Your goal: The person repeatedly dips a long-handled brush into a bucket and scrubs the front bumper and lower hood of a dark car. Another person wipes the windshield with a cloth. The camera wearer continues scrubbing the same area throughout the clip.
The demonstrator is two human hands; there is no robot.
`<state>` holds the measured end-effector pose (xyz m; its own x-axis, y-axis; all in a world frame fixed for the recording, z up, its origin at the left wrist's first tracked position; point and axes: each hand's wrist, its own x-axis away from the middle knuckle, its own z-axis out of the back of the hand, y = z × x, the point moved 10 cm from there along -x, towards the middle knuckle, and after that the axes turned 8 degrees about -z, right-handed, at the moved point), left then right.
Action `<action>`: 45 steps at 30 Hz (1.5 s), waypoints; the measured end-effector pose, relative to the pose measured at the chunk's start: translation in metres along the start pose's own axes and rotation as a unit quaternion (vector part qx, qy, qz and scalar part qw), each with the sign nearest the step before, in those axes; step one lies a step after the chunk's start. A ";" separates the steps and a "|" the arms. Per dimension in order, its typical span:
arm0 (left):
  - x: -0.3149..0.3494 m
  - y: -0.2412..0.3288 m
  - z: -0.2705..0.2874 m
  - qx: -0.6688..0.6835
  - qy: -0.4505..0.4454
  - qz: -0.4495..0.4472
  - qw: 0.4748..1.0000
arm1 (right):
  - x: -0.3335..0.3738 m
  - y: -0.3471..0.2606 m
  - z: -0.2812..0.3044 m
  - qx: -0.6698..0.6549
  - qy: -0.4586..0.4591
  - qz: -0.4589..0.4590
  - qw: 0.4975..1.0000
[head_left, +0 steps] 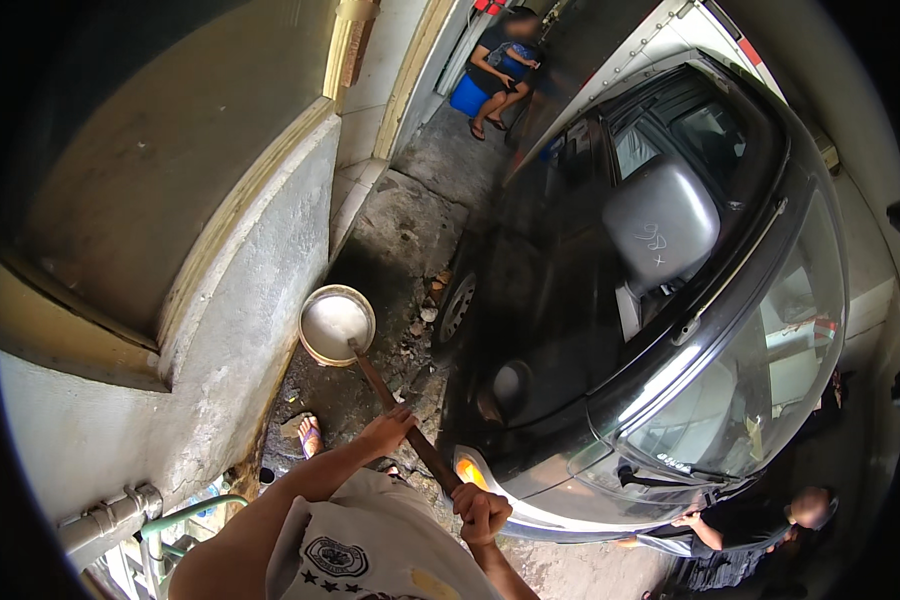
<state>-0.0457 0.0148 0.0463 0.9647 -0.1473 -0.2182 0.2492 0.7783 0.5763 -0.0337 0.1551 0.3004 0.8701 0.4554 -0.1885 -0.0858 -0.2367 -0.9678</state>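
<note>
A round bucket (316,356) stands on the dark, damp ground (405,222), just beside the foot of the grey wall (240,270), with a pale, milky liquid (332,318) inside its rim. A long wooden pole (429,460) slants down into it, its lower end resting in the liquid near the rim's right side.

The left hand (388,432) has its fingers closed around the shaft partway along; the right hand (481,513) grips the upper end, fingers curled tight. In this view that end lies close to the amber lamp (472,473) at the corner of a black van (535,300).

Working room is a narrow strip: the wall bounds it on the left, the van's side and front wheel (458,307) on the right, with rubble (432,300) along that edge. Beyond the bucket, the strip runs open toward a seated person (500,68). A sandalled foot (311,436) stands near the bucket.
</note>
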 end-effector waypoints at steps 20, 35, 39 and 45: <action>-0.058 -0.056 0.064 0.059 0.130 0.111 0.984 | -0.150 0.001 -0.008 -0.043 0.056 -0.071 0.995; -0.105 -0.053 0.160 0.041 0.039 0.017 0.998 | -0.251 -0.083 -0.075 0.085 0.052 -0.040 0.994; -0.101 -0.117 0.175 0.055 0.083 0.043 0.994 | -0.292 -0.031 -0.130 -0.004 0.042 -0.030 0.999; -0.038 -0.043 0.037 0.001 0.005 0.043 0.999 | -0.094 0.010 0.028 -0.088 0.252 0.008 0.964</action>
<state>-0.0901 -0.0357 0.0595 0.9817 -0.0740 -0.1752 0.1655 0.7866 0.5949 -0.1294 0.1336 0.3033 0.9984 -0.0134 -0.0555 -0.0562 -0.4023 -0.9138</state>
